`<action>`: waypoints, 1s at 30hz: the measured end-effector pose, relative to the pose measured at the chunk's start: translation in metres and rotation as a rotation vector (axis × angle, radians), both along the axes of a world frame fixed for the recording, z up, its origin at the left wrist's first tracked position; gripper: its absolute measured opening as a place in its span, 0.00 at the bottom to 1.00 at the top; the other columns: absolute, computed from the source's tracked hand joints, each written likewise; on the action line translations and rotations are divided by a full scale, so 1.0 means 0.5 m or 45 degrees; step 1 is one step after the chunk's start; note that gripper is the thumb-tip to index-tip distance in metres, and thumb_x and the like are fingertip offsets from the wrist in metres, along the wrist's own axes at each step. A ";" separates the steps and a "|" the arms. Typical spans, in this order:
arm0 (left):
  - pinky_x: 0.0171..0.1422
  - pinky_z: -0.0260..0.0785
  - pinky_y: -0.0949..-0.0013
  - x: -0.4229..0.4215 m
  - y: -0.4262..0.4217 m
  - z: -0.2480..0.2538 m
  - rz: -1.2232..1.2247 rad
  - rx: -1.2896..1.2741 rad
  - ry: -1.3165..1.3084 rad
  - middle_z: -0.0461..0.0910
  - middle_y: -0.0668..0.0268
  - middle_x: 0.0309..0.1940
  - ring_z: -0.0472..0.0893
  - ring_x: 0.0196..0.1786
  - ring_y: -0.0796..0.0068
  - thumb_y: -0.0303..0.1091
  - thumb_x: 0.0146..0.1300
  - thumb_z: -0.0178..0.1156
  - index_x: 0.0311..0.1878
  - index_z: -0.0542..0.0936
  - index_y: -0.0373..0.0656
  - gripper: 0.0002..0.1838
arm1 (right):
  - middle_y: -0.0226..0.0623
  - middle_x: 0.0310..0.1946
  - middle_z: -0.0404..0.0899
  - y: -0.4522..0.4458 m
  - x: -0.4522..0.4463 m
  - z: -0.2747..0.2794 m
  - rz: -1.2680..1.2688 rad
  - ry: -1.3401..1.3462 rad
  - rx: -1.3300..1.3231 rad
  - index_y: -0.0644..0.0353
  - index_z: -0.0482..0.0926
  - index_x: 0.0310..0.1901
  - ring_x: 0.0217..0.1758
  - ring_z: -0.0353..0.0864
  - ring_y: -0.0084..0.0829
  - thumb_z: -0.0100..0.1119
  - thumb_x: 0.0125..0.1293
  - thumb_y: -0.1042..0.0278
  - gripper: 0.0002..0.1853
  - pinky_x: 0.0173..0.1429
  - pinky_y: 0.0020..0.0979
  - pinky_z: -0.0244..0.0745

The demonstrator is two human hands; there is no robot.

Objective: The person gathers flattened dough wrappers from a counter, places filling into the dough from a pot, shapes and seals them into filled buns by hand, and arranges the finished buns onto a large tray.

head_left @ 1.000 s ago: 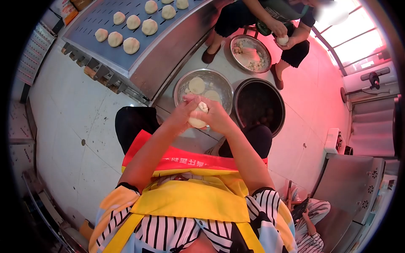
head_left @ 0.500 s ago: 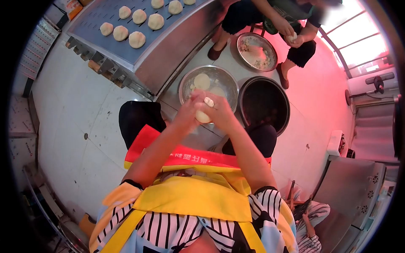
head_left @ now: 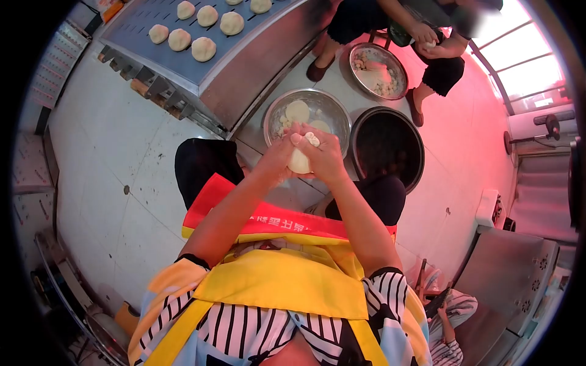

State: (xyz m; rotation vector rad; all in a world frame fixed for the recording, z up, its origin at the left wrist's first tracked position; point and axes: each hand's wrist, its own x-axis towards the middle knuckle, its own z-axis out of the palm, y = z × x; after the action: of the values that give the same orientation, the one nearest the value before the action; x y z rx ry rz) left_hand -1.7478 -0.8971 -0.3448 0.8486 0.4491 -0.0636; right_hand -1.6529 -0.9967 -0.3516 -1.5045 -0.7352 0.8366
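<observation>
My left hand (head_left: 279, 155) and my right hand (head_left: 326, 157) are closed together around a pale dough ball (head_left: 299, 162), whose rounded side bulges out between them toward me. A small lump of dough (head_left: 312, 138) pokes up between my right thumb and fingers; whether it joins the ball I cannot tell. Just beyond my hands stands a metal bowl (head_left: 343, 116). In it lie a flat dough round (head_left: 298, 111), another round partly behind my fingers, and small pale pieces.
A black tub (head_left: 387, 143) stands right of the bowl. Beyond it, a seated co-worker's hands (head_left: 429, 46) hold pale dough over a metal basin (head_left: 378, 70) of chopped filling. Several dough balls (head_left: 204, 49) sit on a slotted metal surface (head_left: 177, 70) at upper left.
My hands have shifted around the dough, and more of the ball now shows below my fingers. The whole view has moved slightly. The co-worker's hands remain together on their dough.
</observation>
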 end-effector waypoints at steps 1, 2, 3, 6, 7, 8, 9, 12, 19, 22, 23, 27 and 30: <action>0.45 0.78 0.62 -0.002 -0.006 0.004 0.059 -0.044 0.027 0.77 0.62 0.47 0.81 0.49 0.69 0.65 0.68 0.39 0.57 0.68 0.43 0.33 | 0.43 0.48 0.79 -0.003 -0.003 0.017 0.009 0.019 -0.049 0.63 0.75 0.56 0.54 0.76 0.31 0.66 0.58 0.57 0.27 0.56 0.32 0.70; 0.44 0.78 0.63 -0.005 -0.003 -0.002 0.074 -0.029 0.041 0.78 0.62 0.46 0.81 0.48 0.70 0.65 0.68 0.39 0.56 0.69 0.42 0.33 | 0.44 0.49 0.78 -0.007 -0.006 0.032 0.017 0.040 -0.100 0.62 0.74 0.58 0.55 0.76 0.33 0.67 0.57 0.56 0.29 0.57 0.33 0.69; 0.44 0.78 0.64 -0.005 0.006 -0.013 0.088 -0.013 0.052 0.78 0.61 0.45 0.81 0.47 0.71 0.65 0.68 0.40 0.55 0.70 0.41 0.33 | 0.44 0.48 0.79 -0.009 -0.006 0.039 -0.078 -0.363 -0.040 0.62 0.74 0.57 0.54 0.77 0.36 0.68 0.55 0.53 0.31 0.55 0.34 0.70; 0.44 0.77 0.68 0.006 0.019 -0.040 0.207 0.168 -0.021 0.78 0.61 0.44 0.81 0.45 0.72 0.63 0.69 0.41 0.53 0.71 0.40 0.32 | 0.43 0.41 0.79 -0.010 0.002 0.067 -0.254 -1.289 0.049 0.60 0.75 0.53 0.47 0.79 0.41 0.68 0.51 0.47 0.32 0.48 0.36 0.73; 0.44 0.76 0.70 0.004 0.020 -0.045 0.260 0.251 -0.058 0.78 0.60 0.44 0.81 0.44 0.72 0.63 0.69 0.41 0.52 0.71 0.39 0.32 | 0.42 0.37 0.80 -0.016 0.001 0.085 -0.254 -1.398 0.002 0.59 0.76 0.50 0.43 0.80 0.41 0.67 0.51 0.46 0.30 0.44 0.36 0.74; 0.44 0.76 0.70 0.002 0.021 -0.048 0.267 0.281 -0.073 0.78 0.61 0.44 0.81 0.43 0.72 0.62 0.69 0.41 0.52 0.72 0.39 0.32 | 0.41 0.33 0.80 -0.018 0.000 0.093 -0.260 -1.509 -0.044 0.59 0.77 0.47 0.38 0.81 0.41 0.67 0.50 0.44 0.29 0.39 0.36 0.75; 0.44 0.76 0.70 0.001 0.020 -0.045 0.271 0.310 -0.088 0.78 0.61 0.43 0.81 0.43 0.72 0.62 0.69 0.41 0.51 0.72 0.40 0.31 | 0.39 0.31 0.79 -0.018 0.001 0.084 -0.212 -1.548 -0.085 0.58 0.76 0.43 0.34 0.80 0.40 0.66 0.51 0.45 0.26 0.35 0.35 0.74; 0.45 0.75 0.71 0.002 0.008 -0.033 0.302 0.382 -0.098 0.78 0.61 0.43 0.81 0.42 0.72 0.63 0.69 0.40 0.52 0.72 0.40 0.32 | 0.34 0.25 0.76 -0.021 0.007 0.049 -0.111 -1.641 -0.116 0.56 0.75 0.36 0.24 0.78 0.37 0.64 0.55 0.50 0.18 0.26 0.34 0.71; 0.48 0.77 0.63 -0.007 0.050 -0.017 -0.108 -0.524 0.098 0.78 0.61 0.49 0.79 0.49 0.67 0.72 0.64 0.33 0.56 0.71 0.43 0.40 | 0.32 0.23 0.76 -0.018 0.022 0.095 0.284 -1.723 0.064 0.52 0.75 0.34 0.26 0.80 0.35 0.60 0.60 0.60 0.07 0.29 0.34 0.73; 0.48 0.76 0.57 -0.001 0.058 -0.067 -0.550 -1.040 -0.497 0.75 0.62 0.50 0.79 0.51 0.64 0.63 0.68 0.42 0.59 0.69 0.46 0.31 | 0.34 0.25 0.77 -0.016 0.043 0.093 0.212 -1.699 0.118 0.54 0.76 0.35 0.29 0.80 0.36 0.58 0.62 0.63 0.06 0.32 0.35 0.74; 0.50 0.75 0.57 0.000 0.052 -0.082 -0.295 -0.721 -0.484 0.75 0.62 0.51 0.78 0.52 0.63 0.61 0.68 0.45 0.59 0.70 0.47 0.29 | 0.35 0.25 0.77 -0.020 0.051 0.089 0.140 -1.684 0.116 0.55 0.76 0.35 0.30 0.81 0.36 0.57 0.63 0.64 0.05 0.33 0.35 0.74; 0.58 0.71 0.59 0.007 0.021 -0.010 0.290 0.188 -0.582 0.72 0.60 0.55 0.76 0.56 0.63 0.53 0.68 0.51 0.59 0.69 0.47 0.24 | 0.42 0.28 0.78 -0.009 0.043 0.091 -0.256 -1.008 -0.061 0.61 0.75 0.37 0.31 0.80 0.40 0.55 0.65 0.67 0.07 0.35 0.35 0.74; 0.63 0.67 0.60 0.002 0.043 -0.005 0.400 0.610 -0.762 0.71 0.59 0.56 0.74 0.59 0.63 0.47 0.68 0.52 0.60 0.69 0.45 0.22 | 0.46 0.28 0.76 -0.001 0.036 0.092 -0.261 -0.748 -0.023 0.63 0.74 0.37 0.30 0.77 0.46 0.54 0.65 0.68 0.07 0.37 0.35 0.73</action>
State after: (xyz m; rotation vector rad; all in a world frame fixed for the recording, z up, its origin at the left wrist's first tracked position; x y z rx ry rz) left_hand -1.7470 -0.8756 -0.3472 1.1992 0.0199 0.5958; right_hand -1.6348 -0.9973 -0.3057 -1.8282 -0.9755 0.2381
